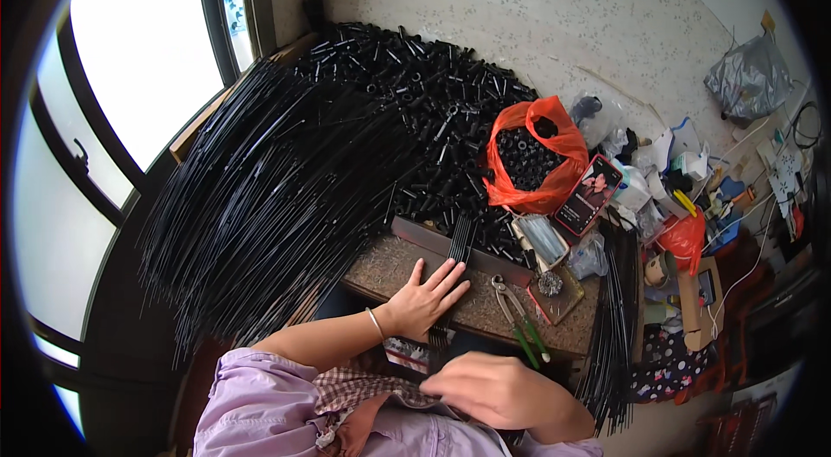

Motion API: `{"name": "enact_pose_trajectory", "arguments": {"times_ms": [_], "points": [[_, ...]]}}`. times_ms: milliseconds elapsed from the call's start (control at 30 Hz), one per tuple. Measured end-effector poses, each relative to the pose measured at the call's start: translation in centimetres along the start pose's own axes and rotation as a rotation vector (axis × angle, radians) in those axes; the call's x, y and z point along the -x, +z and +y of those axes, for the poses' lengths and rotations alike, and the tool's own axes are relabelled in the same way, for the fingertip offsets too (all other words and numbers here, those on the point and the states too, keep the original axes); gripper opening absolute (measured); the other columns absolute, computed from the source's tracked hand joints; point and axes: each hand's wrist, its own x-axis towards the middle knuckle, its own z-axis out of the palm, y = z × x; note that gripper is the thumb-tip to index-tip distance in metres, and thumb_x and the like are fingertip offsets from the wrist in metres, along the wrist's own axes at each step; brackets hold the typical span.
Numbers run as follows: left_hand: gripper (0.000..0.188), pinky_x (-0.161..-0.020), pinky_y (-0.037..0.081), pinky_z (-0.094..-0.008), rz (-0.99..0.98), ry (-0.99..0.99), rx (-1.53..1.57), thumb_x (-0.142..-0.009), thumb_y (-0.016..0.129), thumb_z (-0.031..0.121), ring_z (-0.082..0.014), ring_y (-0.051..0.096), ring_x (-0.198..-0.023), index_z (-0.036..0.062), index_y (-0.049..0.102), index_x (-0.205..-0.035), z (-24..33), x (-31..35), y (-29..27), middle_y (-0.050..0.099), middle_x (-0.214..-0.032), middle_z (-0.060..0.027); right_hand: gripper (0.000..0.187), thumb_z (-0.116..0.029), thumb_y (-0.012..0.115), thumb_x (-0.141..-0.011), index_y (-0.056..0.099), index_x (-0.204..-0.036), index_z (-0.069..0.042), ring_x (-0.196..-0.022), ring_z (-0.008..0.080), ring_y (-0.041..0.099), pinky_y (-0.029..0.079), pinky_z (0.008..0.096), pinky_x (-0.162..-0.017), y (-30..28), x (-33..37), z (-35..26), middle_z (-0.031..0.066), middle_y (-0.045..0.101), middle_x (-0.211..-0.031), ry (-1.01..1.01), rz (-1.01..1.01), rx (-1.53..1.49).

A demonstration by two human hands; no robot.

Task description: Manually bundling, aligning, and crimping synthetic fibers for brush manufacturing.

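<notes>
My left hand [428,295] lies flat near the table's front edge, fingers spread, pressing on a small bundle of thin black rods [461,236]. The bundle lies side by side across a low metal strip [417,234], and its near ends stick out below my palm. Close to my body, my right hand [489,386] is closed with its fingers bent together and pointing left. Whatever it may hold is hidden under it. Right of my left hand, pincers [519,323] with green handles rest on the brown tabletop [381,271].
Long black rods [268,197] heap up at left, beside a pile of short black tubular parts [424,67]. An orange bag [563,145] holds small dark parts. A phone [589,195] leans near a box [541,241]. More rods [613,327] hang at the right edge, near clutter.
</notes>
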Motion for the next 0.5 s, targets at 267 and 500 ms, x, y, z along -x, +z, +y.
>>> {"name": "enact_pose_trajectory", "arguments": {"times_ms": [267,500], "points": [[0.073,-0.087,0.013,-0.0524,0.044,0.013,0.061,-0.059,0.046,0.038,-0.027,0.013,-0.117,0.0048,0.022,-0.119,-1.1,-0.6,0.0,0.015,-0.126,-0.0123,0.031,-0.023,0.039,-0.079,0.048,-0.097,0.001,-0.1,0.0261,0.041,0.03,0.0321,-0.084,-0.6,-0.7,7.7,0.0144,0.046,-0.103,0.004,-0.209,-0.601],[0.079,-0.086,0.017,-0.0517,0.066,-0.038,0.044,-0.055,0.049,0.041,-0.0293,0.015,-0.116,0.0045,0.022,-0.119,-2.6,-2.5,0.8,0.015,-0.125,-0.0151,0.045,-0.031,0.026,-0.083,0.042,-0.103,0.006,-0.103,0.0247,0.038,0.026,0.0321,-0.088,0.8,1.3,9.2,0.0173,0.043,-0.106,0.159,0.125,-0.697]]}}
